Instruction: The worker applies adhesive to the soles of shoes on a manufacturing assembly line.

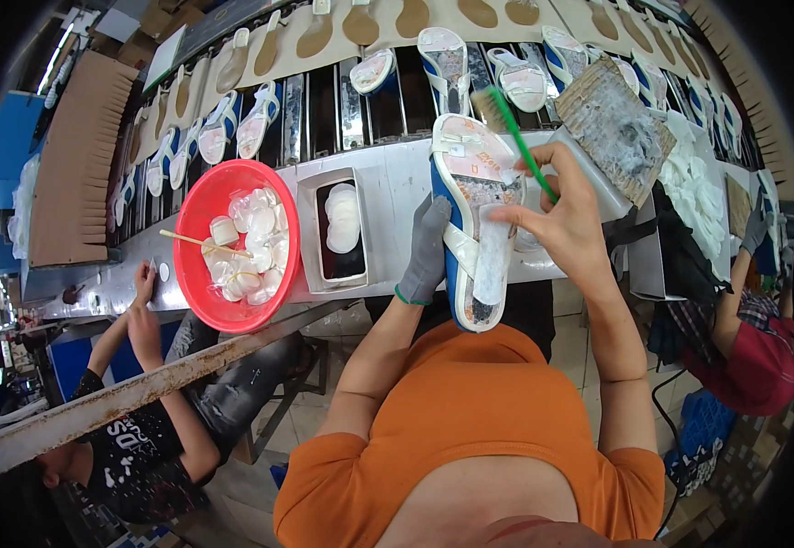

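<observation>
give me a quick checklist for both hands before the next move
1. Sandal held: ok, the gloved left hand grips its side.
2. Brush in hand: ok, the right hand holds its green handle.
3. Both hands gloved: not ok, the right one is bare.
4. White strip on the sandal: ok, it lies lengthwise along the insole.
5. Strip stuck down: cannot tell from this view.
6. Bristles wet or dry: cannot tell, too small to see.

Sandal (479,187), blue and white; brush (510,125), green; glove (427,245), grey, cuff (406,294) green; basin (198,285), red, as I view them remotely.
</observation>
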Demonstrator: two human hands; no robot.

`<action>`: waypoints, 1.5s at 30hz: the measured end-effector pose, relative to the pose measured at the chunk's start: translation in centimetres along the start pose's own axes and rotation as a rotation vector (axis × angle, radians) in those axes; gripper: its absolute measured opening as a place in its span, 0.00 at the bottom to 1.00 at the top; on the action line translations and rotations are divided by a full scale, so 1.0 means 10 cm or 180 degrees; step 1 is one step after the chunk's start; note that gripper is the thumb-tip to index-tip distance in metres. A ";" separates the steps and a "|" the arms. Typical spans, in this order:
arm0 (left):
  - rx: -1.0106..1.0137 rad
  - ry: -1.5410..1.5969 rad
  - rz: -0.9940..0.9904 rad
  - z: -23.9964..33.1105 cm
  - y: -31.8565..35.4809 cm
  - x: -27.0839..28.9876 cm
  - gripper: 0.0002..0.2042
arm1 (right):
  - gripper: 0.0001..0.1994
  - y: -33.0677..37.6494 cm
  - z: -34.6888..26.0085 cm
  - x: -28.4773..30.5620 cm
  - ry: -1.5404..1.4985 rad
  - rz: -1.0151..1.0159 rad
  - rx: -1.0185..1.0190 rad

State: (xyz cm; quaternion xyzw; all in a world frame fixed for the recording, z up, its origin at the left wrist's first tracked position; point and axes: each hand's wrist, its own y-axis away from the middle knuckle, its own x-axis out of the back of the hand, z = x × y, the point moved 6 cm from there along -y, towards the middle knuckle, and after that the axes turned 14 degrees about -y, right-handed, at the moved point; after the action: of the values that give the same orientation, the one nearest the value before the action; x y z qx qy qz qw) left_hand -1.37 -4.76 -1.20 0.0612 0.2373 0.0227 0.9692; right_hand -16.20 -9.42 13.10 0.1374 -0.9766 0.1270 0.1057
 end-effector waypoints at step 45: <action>-0.1952 -0.0208 0.3990 1.59 -1.48 1.71 0.35 | 0.10 0.17 0.22 1.50 -0.1075 0.1856 0.0555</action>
State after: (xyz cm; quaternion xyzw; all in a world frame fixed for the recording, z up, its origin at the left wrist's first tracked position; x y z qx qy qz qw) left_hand 21.35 -19.85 3.04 -0.0891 0.1109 0.6418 0.7536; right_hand -31.22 -12.12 14.24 -0.1199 -0.9640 0.2102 -0.1103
